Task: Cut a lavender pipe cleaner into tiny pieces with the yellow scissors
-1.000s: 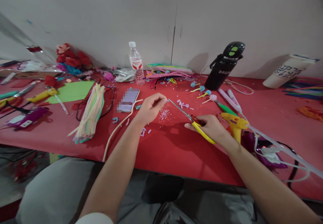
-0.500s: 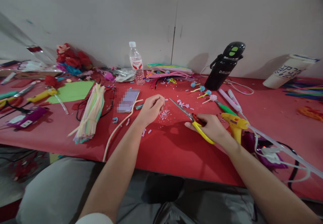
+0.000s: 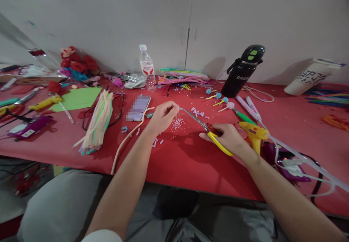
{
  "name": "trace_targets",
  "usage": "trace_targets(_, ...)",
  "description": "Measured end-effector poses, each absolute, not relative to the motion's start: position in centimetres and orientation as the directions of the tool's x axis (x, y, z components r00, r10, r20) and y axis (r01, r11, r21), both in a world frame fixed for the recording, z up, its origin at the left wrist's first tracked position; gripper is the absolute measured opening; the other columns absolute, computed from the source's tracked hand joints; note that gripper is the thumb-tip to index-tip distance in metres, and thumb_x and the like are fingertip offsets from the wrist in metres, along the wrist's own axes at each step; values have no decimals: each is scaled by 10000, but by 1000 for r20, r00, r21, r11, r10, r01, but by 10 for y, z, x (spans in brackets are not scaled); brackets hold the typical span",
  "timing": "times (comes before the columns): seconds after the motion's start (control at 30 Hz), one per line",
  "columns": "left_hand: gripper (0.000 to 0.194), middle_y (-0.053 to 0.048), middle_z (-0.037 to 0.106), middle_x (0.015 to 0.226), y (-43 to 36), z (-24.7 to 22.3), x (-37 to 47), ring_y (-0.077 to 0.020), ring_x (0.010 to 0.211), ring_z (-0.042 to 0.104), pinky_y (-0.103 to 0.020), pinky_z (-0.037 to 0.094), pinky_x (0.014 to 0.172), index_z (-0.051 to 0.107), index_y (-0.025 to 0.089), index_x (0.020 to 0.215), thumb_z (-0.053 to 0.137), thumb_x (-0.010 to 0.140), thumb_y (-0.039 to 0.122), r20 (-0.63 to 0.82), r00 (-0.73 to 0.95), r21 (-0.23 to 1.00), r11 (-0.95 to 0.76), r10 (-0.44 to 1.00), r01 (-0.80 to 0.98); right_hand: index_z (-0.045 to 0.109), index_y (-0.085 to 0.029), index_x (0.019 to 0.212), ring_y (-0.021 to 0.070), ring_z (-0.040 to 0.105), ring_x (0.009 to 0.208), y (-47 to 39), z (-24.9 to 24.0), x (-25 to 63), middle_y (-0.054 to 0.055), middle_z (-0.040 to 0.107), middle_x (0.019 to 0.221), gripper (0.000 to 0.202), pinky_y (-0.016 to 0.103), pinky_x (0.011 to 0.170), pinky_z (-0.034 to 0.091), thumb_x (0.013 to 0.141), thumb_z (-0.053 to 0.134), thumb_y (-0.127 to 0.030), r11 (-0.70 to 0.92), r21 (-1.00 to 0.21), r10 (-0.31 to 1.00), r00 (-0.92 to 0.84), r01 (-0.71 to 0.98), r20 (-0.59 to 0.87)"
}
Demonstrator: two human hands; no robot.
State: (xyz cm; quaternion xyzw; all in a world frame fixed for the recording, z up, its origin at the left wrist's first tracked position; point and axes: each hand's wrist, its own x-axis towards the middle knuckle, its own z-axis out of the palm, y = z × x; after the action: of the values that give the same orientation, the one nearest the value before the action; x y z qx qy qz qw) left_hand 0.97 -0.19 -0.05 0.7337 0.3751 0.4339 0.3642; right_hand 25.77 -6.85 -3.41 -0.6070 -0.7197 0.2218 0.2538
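Note:
My left hand (image 3: 164, 116) is closed in a pinch on a small pale pink piece (image 3: 180, 108) that pokes out past the fingertips. In my right hand (image 3: 227, 138) are scissors (image 3: 218, 142) with yellow and red handles, their blades pointing left. The blade tips meet or nearly meet the pink piece; the blades look almost closed. Below the fingertips lies a scatter of tiny pink clippings (image 3: 177, 124) on the red tabletop (image 3: 188, 173). Short cut pink pieces (image 3: 196, 112) lie beyond the blades. A long cream pipe cleaner (image 3: 122, 144) curves left of my left forearm.
A phone (image 3: 139, 108) and a bundle of pastel pipe cleaners (image 3: 98, 122) lie at left. Behind stand a plastic bottle (image 3: 147, 69) and a black flask (image 3: 242, 71). A yellow glue gun (image 3: 255, 134) with cords sits right of my right hand. Small fluffy flowers (image 3: 218, 96) lie near the flask.
The scissor tips and my left fingertips have come closer together. My left hand has turned slightly, so the pink piece shows at the blade tips.

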Motion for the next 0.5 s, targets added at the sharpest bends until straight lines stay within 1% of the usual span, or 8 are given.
trace_targets(0.13,251,26,472,574,-2,0,10,-77,518,440,-213,342,509,497,161,694,469,895,310,361,346,858,-454,866,241,298,-191,575,90,208,562,-68,-34,258,-43,228,587,572,229,451,187,681,641,-636,168,-623,986,-138,764,98)
trace_targets(0.37,261,25,462,574,-1,-2,10,-82,523,430,-224,338,514,503,164,707,464,902,334,352,354,866,-445,866,228,307,-183,557,84,205,556,-69,-33,257,-41,232,578,560,226,443,187,682,655,-602,174,-628,985,-145,758,98)
trace_targets(0.5,260,27,459,576,-1,-2,10,-81,521,425,-224,336,513,497,166,702,463,899,331,352,356,869,-443,866,219,302,-184,552,86,203,559,-68,-34,259,-38,230,583,565,228,444,186,691,641,-614,178,-622,984,-145,763,103)
